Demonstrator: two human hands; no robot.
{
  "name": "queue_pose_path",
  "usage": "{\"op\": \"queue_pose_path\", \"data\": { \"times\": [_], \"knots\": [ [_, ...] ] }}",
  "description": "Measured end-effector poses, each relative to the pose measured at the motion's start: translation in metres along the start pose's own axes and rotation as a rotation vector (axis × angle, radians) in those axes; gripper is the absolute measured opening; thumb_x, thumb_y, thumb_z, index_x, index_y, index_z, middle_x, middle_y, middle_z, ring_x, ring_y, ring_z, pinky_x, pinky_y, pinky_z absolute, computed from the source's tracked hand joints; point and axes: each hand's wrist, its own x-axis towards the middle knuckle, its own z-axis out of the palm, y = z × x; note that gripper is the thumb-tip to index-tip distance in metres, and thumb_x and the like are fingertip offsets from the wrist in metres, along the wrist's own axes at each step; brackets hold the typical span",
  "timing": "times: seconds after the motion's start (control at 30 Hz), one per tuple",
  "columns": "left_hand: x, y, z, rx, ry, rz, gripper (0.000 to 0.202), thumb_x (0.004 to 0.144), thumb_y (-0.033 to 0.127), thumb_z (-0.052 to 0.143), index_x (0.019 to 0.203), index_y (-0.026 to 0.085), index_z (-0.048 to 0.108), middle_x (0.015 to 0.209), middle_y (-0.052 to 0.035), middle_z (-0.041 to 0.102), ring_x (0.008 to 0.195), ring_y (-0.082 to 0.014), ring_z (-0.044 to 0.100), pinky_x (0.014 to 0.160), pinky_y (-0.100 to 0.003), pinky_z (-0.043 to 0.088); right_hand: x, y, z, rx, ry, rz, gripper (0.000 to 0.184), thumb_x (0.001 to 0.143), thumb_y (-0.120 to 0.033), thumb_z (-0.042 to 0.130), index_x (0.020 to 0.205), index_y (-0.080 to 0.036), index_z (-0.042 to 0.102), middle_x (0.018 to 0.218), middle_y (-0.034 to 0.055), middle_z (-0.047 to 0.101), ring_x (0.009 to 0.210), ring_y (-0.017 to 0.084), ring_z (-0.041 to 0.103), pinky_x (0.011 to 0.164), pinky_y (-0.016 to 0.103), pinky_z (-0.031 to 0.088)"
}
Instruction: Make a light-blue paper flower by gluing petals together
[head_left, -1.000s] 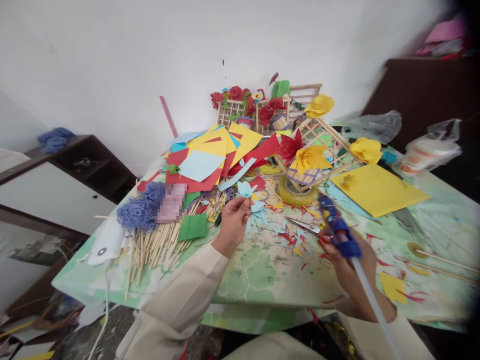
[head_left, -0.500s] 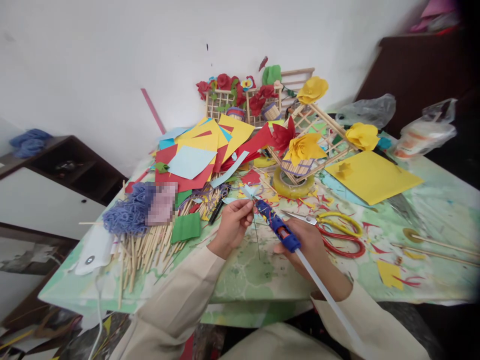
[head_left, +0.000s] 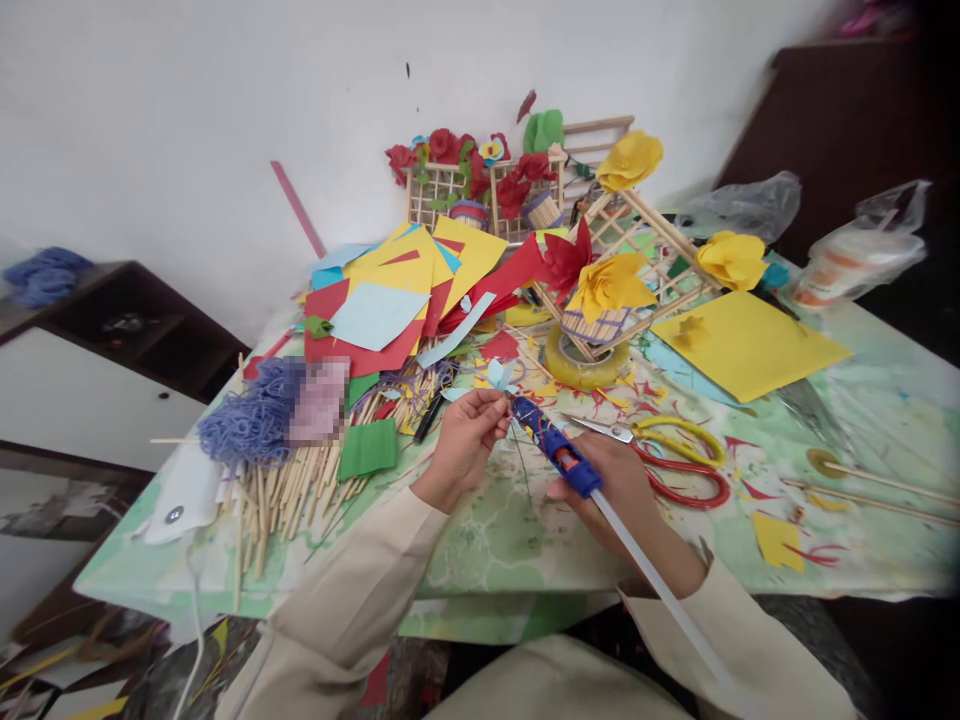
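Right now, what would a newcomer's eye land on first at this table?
Probably the blue glue gun in the right hand, its nozzle close to the light blue paper flower pinched in the left hand. Farther back, to the right, big yellow paper flowers stand out against a tilted wooden lattice. Left of that spreads a bright heap of coloured paper.

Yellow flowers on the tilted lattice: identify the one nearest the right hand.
The pointed-petalled flower above the tape roll; the top flower and right flower are rounder and farther from the right hand.
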Motion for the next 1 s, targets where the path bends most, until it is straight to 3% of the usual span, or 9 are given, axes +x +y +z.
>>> {"op": "queue_pose_path", "data": {
  "times": [1.0],
  "knots": [
    [-0.001, 0.0027, -0.0023, 0.194, 0.084, 0.117, 0.027, 0.055, 0.026, 0.081, 0.071, 0.013, 0.065, 0.055, 0.0022, 0.059, 0.044, -0.0051, 0.049, 0.041, -0.017, 0.034, -0.0008, -0.005, -0.0014, -0.117, -0.05, -0.006, 0.038, 0.084, -0.052, 0.049, 0.065, -0.02, 0.052, 0.061, 0.003, 0.055, 0.058, 0.016, 0.048, 0.055, 0.027, 0.026]
  ]
}}
